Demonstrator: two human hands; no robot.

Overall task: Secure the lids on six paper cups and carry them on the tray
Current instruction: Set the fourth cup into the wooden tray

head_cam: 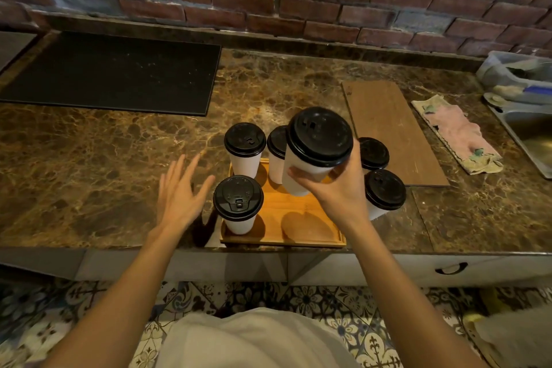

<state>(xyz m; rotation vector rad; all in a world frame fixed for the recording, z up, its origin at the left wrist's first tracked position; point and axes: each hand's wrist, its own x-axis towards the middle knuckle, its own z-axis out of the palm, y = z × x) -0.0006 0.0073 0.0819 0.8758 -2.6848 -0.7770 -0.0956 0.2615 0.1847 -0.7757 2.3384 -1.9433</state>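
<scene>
A wooden tray sits at the counter's front edge. Three white paper cups with black lids stand on it: one at the front left, one at the back left, one behind the lifted cup. My right hand grips a lidded cup by its side and holds it above the tray. Two more lidded cups stand at the right, beside the tray. My left hand hovers with fingers spread, left of the tray, holding nothing.
A black mat lies at the back left of the marble counter. A wooden board and a crumpled cloth lie to the right, with a sink at the far right. A brick wall backs the counter.
</scene>
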